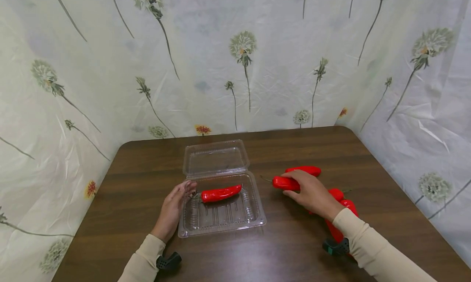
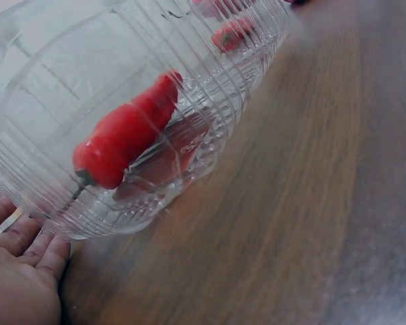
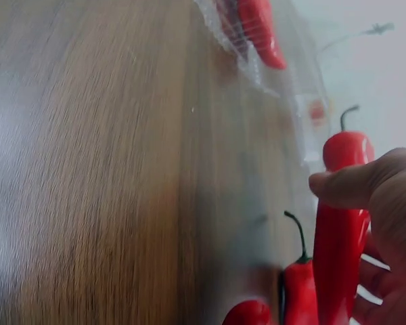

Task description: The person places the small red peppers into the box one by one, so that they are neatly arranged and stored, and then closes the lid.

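Observation:
A clear plastic clamshell container [image 1: 222, 232] lies unfolded on the table, its lid [image 1: 217, 159] tipped back on the far side. One red pepper [image 1: 220, 193] rests inside the base, stem toward the left. My left hand [image 1: 173, 208] touches the container's left side, and the left wrist view shows its fingers [image 2: 28, 245] extended along the plastic wall. Between thumb and fingers, my right hand [image 1: 317, 195] grips another red pepper [image 3: 340, 250] near its stem end, to the right of the container. Behind that hand lies one more red pepper [image 1: 309, 170].
Several red peppers [image 1: 335, 231] lie under and beside the right forearm, partly hidden by it. The brown wooden table [image 1: 147, 163] ends at a curtain [image 1: 206, 77] with a dandelion print, which hangs behind and along both sides.

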The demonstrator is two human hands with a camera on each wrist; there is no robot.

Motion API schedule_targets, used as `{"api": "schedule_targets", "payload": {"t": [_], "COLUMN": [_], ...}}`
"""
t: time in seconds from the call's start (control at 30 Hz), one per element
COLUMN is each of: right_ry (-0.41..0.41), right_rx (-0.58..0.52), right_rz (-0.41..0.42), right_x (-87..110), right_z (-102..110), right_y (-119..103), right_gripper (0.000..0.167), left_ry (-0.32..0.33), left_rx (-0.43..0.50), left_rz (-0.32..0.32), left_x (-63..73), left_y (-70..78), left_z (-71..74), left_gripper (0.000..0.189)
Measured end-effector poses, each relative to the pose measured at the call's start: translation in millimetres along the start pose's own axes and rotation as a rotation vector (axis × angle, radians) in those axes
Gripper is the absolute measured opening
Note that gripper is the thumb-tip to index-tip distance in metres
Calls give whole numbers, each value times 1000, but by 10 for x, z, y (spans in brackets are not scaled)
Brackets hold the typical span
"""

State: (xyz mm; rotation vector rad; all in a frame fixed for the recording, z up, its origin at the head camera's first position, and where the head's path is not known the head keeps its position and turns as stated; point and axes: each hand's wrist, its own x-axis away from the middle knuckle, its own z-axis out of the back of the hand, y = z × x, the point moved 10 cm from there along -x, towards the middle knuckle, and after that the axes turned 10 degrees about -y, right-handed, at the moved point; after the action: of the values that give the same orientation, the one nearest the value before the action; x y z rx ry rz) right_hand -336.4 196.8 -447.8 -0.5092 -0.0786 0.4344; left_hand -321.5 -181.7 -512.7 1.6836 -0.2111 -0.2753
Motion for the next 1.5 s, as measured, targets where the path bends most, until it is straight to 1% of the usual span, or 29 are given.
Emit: {"api": "schedule_targets", "payload": {"t": [0.2,0.47,0.77,1.0,1.23,1.5], "right_ry": [6,-2,-8,-12,-15,-20], "right_rx": [-35,-51,-51,-61,-68,-73], "right_rz": [42,49,88,99,148,191], "right_x": [-23,-47,-93,-115,-157,-202], "right_z": [1,8,7,4,-11,-38], "right_y": [-113,-201,-302,-379,-542,-716], "right_gripper": [57,59,58,58,56,56], "left_ry": [4,0,-6,-6,-13,-3], "left_rx": [-4,-22,-29,-34,-10,-8], "left_rz": [3,7,11,15,-11,-5], "left_x": [0,3,13,16,-6,-3], "left_y": [-6,2,17,20,31,26], "left_z": [10,11,1,-3,-6,2], "left_gripper": [45,44,44,44,45,45]}}
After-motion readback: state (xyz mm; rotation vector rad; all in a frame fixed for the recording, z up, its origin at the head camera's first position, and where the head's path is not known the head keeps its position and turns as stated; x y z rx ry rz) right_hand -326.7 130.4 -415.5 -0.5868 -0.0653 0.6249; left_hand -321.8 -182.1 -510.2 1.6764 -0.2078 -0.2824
